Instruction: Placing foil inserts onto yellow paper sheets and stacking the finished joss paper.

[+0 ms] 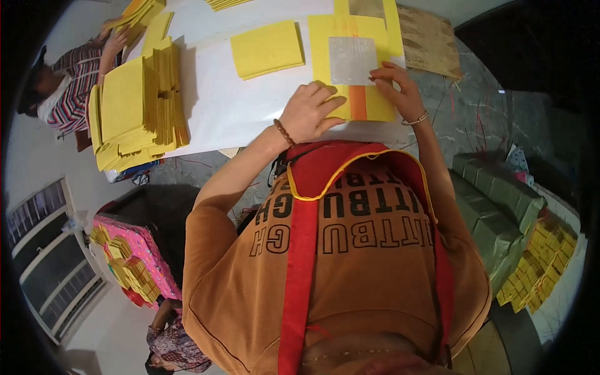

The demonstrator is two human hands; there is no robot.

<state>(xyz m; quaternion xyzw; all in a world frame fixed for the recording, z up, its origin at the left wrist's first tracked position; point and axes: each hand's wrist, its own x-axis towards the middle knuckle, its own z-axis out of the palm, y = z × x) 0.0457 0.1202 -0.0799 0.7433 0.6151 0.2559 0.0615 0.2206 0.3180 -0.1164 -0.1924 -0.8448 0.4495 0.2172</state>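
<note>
A yellow paper sheet or folder (320, 50) with an orange strip down its middle lies on the white table before me. On top of it is a translucent, silvery square sheet (352, 60). My left hand (311, 111) rests at the folder's near left corner, fingers spread and bent over its edge. My right hand (400, 92) is at the square sheet's lower right edge, thumb and finger closed together there. Left of the folder lies a flat yellow packet (267, 50). A tall stack of yellow folded packets (125, 100) stands at the table's left end.
Across the stack, a co-worker's hand (115, 44) touches more yellow packets (139, 17). Another person (178, 340) is at the lower left, near a pink cloth (147, 250) with yellow bundles. Green wrapped bales (494, 206) stand on my right. A wooden board (431, 44) lies beyond the table.
</note>
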